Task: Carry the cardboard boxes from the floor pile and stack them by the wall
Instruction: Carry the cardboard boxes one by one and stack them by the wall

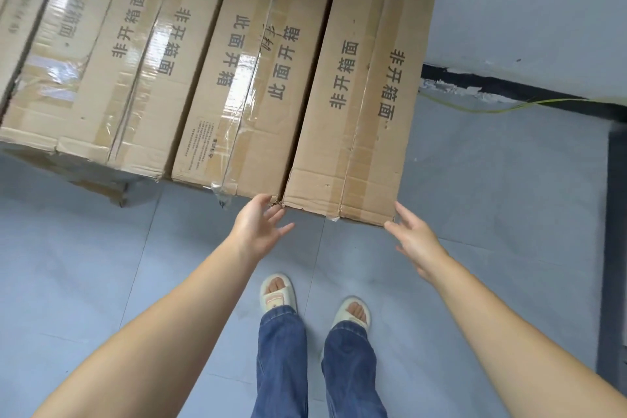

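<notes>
Several long taped cardboard boxes lie side by side in a row, seen from above. The rightmost box (359,92) has black printed characters on its top and its near end faces me. My left hand (259,226) is at that box's near left corner, fingers spread and relaxed, fingertips at the cardboard edge. At the near right corner is my right hand (412,237), fingers straight, tips touching the corner. Neither hand grips anything. The neighbouring box (251,78) sits tight against it on the left.
A white wall (526,10) with a dark baseboard (509,86) runs behind and right of the boxes. A yellow-green cable (492,108) lies along the grey floor (492,197). My feet in pale slippers (276,292) stand just before the boxes.
</notes>
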{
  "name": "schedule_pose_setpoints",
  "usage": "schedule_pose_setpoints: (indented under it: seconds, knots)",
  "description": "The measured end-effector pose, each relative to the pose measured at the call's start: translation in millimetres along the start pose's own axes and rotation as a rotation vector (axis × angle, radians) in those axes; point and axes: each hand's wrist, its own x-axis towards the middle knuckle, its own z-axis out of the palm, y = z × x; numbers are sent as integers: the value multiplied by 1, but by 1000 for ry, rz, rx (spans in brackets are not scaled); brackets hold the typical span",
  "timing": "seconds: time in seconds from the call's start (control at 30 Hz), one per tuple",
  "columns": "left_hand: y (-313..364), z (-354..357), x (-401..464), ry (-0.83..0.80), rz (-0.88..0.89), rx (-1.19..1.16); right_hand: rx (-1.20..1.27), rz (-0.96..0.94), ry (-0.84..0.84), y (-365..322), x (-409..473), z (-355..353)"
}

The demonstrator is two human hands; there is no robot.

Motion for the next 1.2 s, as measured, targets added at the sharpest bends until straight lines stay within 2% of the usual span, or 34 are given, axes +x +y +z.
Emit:
schedule_pose_setpoints:
  seconds: [0.1, 0.23, 0.4, 0.53, 0.73, 0.93, 1.07, 1.2]
  knots:
    - [17, 2, -58, -35, 51, 287, -103, -62, -14, -27, -50, -22]
    - [36, 6, -166, -133, 258, 588, -188, -214, -67, -69, -140, -55]
    - [24, -11, -293, -301, 627, 863, -220, -510, -94, -88, -254, -88]
    - [-9, -42, -359, -371, 884, 937, -167, -620, 10, -60, -329, -107]
    - [-48, -79, -401, -373, 917, 896, 7, -551, 148, 10, -408, -107]
    - [-41, -68, -405, -426, 998, 863, 166, -486, 337, 28, -438, -77]
    - [-10, -60, -399, -568, 985, 950, 283, -493, 503, 25, -456, -40]
    - [25, -61, -387, -759, 938, 1145, 419, -464, 703, 34, -475, 14]
